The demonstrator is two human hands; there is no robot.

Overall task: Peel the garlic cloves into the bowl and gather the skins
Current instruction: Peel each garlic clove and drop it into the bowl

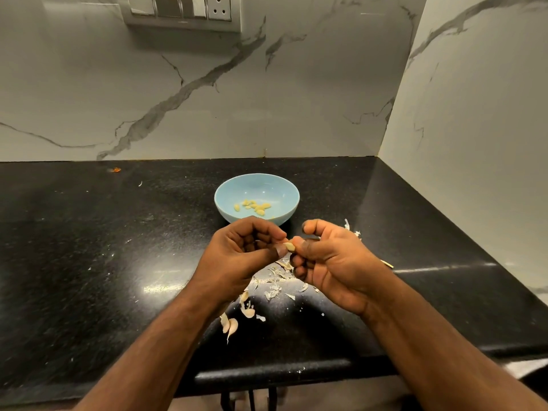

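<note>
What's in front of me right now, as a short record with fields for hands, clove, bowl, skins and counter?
left hand: left hand pinches one end of the clove
right hand: right hand pinches the other end
clove: garlic clove held between both hands, above the counter
bowl: blue bowl behind the hands, holds peeled cloves
skins: garlic skins scattered below the hands, not gathered
counter: black counter

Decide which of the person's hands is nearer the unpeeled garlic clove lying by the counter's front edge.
Left. The left hand is above the unpeeled clove, slightly right; the right hand is farther right.
</note>
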